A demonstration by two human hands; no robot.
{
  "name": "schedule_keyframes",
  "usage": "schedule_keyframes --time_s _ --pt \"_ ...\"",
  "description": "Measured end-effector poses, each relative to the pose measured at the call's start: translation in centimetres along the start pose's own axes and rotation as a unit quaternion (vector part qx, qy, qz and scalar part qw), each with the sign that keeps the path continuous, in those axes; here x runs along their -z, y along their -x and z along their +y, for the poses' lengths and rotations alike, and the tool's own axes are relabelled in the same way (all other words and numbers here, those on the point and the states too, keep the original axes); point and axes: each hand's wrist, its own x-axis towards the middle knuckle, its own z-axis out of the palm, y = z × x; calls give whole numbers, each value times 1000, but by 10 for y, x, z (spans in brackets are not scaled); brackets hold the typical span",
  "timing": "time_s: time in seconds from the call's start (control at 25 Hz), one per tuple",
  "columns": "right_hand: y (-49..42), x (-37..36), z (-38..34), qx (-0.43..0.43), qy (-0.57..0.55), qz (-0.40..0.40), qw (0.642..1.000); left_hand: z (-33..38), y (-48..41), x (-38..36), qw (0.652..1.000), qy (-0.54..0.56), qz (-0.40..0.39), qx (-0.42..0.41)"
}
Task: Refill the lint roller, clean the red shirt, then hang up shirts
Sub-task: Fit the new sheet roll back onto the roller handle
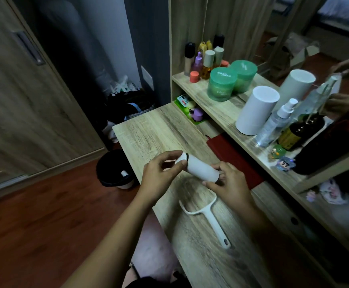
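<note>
both hands on refill roll [200, 169], lying left-right | left hand [161, 175] pinched its end cap [181, 158] | right hand [229, 183] gripped other end | handle [208, 215] lay just below

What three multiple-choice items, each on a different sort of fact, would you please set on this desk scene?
1. Where does the white handle lie? A in the bin; B on the desk; C on the shelf.
2. What colour is the big jar's lid? A red; B green; C black.
3. How is the white roll held? A by both hands; B by one hand; C not at all.
B: it lies flat on the wood. B: the lid is plainly green. A: the left hand pinches one end, the right hand grips the other.
</note>
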Motion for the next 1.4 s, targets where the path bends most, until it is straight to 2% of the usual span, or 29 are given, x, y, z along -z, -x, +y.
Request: schedule_keyframes --time_s 0.12,0.44,0.64,0.8,0.92,1.08,1.28,1.4 --pt "-3 1 -8 4 2 1 1000 2 2 4 1000 5 5 -6" --pt "-7 3 -31 14 12 16 1000 11 5 7 994 108 9 5" --pt "-5 5 -39 36 37 4 999 22 10 12 997 -15 60 -52" --pt "-6 0 -45 36 19 37 999 15 20 6 990 -32 127 -52" --pt "-4 -6 -52 17 -7 77 997 5 22 -3 983 96 156 6" --pt "2 -10 -55 -42 -126 47 990 2 14 -8 933 282 187 121" --pt "2 -15 -51 -42 -169 8 985 9 1 -9 897 352 188 191" --pt "-2 -13 -48 -65 -283 -16 957 12 -5 -8 859 418 189 230"
